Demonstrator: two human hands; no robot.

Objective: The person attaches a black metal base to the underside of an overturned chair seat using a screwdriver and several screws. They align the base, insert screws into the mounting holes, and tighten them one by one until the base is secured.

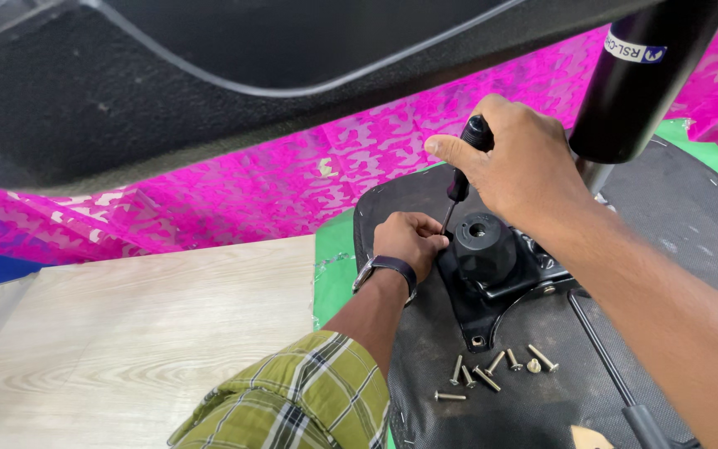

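Note:
My right hand (515,158) is wrapped around the black handle of a screwdriver (461,177) that points down at a black metal chair mechanism plate (492,283). My left hand (410,239), with a watch on the wrist, is closed at the screwdriver's tip, at the plate's left edge; the screw there is hidden. The plate lies on the black fabric underside of a chair seat (666,249). A black round hub (482,245) rises from the plate's middle.
Several loose screws (492,367) lie on the seat below the plate. A black gas cylinder (637,83) stands at upper right. Another black chair part (168,91) overhangs the top. A wooden board (143,333) lies left, pink patterned cloth (276,183) behind.

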